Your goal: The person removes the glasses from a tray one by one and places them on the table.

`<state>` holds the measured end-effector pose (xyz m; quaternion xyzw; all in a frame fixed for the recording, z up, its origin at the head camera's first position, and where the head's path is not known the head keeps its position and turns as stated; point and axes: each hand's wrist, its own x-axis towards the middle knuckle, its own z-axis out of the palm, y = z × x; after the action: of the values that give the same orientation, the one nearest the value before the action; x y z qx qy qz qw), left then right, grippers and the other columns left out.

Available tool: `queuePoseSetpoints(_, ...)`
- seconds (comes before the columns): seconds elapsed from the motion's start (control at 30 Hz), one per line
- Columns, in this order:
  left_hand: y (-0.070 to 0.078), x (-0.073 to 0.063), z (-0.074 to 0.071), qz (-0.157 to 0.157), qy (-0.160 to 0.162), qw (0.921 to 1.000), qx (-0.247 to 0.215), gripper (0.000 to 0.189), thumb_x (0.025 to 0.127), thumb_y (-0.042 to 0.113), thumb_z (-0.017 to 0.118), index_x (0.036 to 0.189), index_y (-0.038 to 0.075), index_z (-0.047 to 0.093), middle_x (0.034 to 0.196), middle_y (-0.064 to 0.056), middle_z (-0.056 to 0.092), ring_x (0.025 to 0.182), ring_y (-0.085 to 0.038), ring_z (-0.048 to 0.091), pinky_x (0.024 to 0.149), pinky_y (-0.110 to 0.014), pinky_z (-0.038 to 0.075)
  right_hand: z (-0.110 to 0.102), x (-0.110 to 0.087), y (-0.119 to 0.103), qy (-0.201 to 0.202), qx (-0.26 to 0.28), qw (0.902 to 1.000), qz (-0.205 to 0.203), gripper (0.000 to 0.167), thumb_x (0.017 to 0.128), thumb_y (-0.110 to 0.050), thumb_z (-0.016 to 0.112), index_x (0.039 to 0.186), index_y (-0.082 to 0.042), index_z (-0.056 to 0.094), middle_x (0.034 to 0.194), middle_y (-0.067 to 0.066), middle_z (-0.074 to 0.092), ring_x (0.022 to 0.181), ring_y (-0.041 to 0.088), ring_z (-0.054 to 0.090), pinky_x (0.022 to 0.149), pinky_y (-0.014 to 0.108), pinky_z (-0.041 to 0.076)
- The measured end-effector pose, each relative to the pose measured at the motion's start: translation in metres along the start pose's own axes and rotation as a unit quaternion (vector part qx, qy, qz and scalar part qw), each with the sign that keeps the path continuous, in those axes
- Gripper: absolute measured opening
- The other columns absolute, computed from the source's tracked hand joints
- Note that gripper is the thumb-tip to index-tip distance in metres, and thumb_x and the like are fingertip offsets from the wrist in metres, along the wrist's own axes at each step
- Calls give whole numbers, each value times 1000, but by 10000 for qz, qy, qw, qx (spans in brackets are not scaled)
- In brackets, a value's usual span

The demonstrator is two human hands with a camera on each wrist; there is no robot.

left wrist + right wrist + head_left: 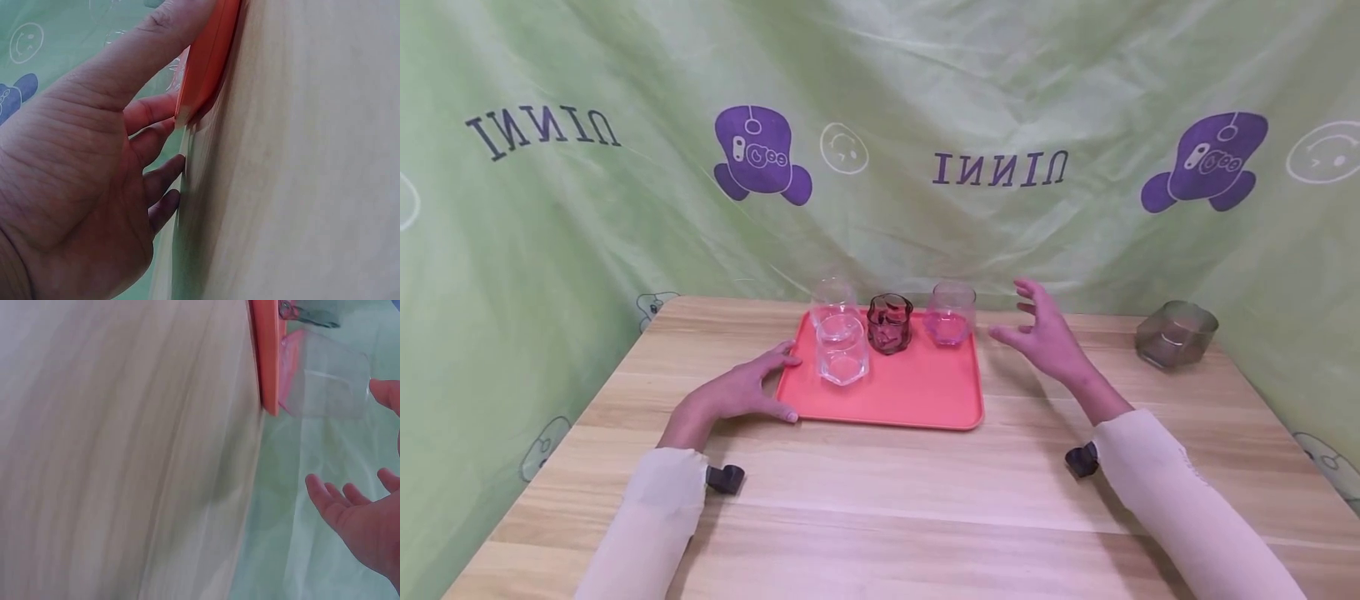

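A red tray [917,392] lies on the wooden table and carries several glasses. At its left stand two clear glasses, a front one [842,358] overlapping a back one [832,293]. Beside them is a dark wavy glass [890,327], and a clear glass with a pink-looking base [951,315] stands near the right edge. My left hand [741,387] is at the tray's left side, thumb by the front corner and fingertips right at the rim. To the right of the tray my right hand [1047,337] hovers with spread fingers, holding nothing, apart from the glass in the right wrist view.
A grey smoky glass [1176,335] stands on the table's right side, beyond my right hand. Behind the wooden table [880,517] and along its sides hangs a green printed curtain [880,225]. Each sleeve has a small black device [726,479] at the wrist.
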<state>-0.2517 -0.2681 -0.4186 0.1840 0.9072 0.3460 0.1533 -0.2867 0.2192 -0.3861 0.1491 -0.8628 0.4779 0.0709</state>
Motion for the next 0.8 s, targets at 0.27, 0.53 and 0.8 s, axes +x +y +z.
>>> queuePoseSetpoints(0.27, 0, -1, 0, 11, 13, 10000, -36, 106, 70, 49, 94, 157, 14, 43, 172, -6, 13, 155, -38, 13, 121, -59, 18, 28, 15, -1, -198, 299, 9993, 98, 94, 90, -14, 83, 160, -4, 21, 158, 31, 26, 141, 53, 35, 105, 61, 45)
queuePoseSetpoints(0.53, 0, -1, 0, 65, 24, 9999, -94, 107, 70, 49, 94, 156, 13, 43, 171, -9, 13, 154, -39, 13, 121, -60, 18, 48, 27, -4, -317, 100, 9990, 283, 106, 87, -17, 85, 163, -10, 13, 158, 28, 21, 140, 49, 34, 104, 60, 47)
queuePoseSetpoints(0.8, -1, -1, 0, 19, 8, 10000, -72, 105, 71, 48, 94, 157, 15, 43, 172, -4, 12, 155, -37, 12, 121, -59, 19, 58, 33, -8, -325, 108, 9990, 292, 114, 85, -18, 88, 165, -13, 7, 157, 27, 22, 140, 46, 37, 108, 60, 43)
